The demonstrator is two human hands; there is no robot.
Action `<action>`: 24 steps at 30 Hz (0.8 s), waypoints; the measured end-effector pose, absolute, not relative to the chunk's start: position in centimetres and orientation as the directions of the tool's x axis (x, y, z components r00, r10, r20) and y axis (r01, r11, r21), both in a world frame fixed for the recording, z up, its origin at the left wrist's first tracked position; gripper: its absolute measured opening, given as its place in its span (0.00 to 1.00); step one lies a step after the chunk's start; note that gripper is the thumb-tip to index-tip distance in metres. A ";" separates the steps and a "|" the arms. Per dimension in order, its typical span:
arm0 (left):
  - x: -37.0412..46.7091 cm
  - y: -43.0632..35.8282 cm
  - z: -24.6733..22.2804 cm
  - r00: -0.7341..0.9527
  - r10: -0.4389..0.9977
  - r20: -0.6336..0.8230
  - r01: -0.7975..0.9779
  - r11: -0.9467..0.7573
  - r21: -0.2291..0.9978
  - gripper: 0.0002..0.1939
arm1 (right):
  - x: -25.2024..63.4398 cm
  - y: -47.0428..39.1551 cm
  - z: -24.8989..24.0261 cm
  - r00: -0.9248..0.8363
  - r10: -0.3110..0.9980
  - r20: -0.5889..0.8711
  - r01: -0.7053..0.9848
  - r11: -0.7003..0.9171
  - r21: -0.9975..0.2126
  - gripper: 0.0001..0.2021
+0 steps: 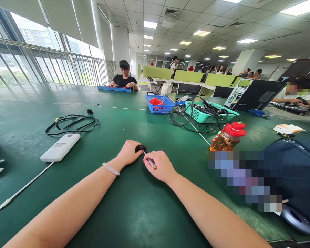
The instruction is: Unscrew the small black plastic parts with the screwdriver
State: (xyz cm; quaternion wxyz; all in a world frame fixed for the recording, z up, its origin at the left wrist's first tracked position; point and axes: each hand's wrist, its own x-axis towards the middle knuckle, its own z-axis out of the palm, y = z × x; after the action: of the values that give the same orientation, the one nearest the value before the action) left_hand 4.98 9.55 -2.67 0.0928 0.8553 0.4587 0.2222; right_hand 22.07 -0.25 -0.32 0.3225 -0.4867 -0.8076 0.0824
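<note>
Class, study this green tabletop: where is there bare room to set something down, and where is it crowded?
Bare tabletop lies between the white device and left hand, between the forearms, and between the right hand and red-capped bottle. Crowded: the blue basket, green basket and tangled black cables sit close together, with the bottle nearby.

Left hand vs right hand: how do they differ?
The left hand holds a small black part; the right hand grips a slim tool. The left hand's wrist wears a pale bangle; the right hand's is bare. Both are close together over the green table.
</note>
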 end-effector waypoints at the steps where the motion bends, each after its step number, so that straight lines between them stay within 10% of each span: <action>1: 5.0 9.6 -2.7 0.481 0.825 0.296 0.742 -0.563 0.363 0.15 | 22.1 -0.2 -0.3 -0.318 0.839 0.441 0.732 0.513 -0.448 0.06; 24: 4.9 9.9 -3.1 0.478 0.821 0.311 0.744 -0.567 0.354 0.15 | 22.0 -0.2 -0.4 -0.322 0.836 0.445 0.733 0.518 -0.441 0.06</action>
State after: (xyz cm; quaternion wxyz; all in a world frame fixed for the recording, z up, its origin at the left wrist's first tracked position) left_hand 4.92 9.91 -3.11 0.0854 0.8555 0.4573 0.2272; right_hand 22.05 -0.23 -0.38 0.3224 -0.4847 -0.8092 0.0795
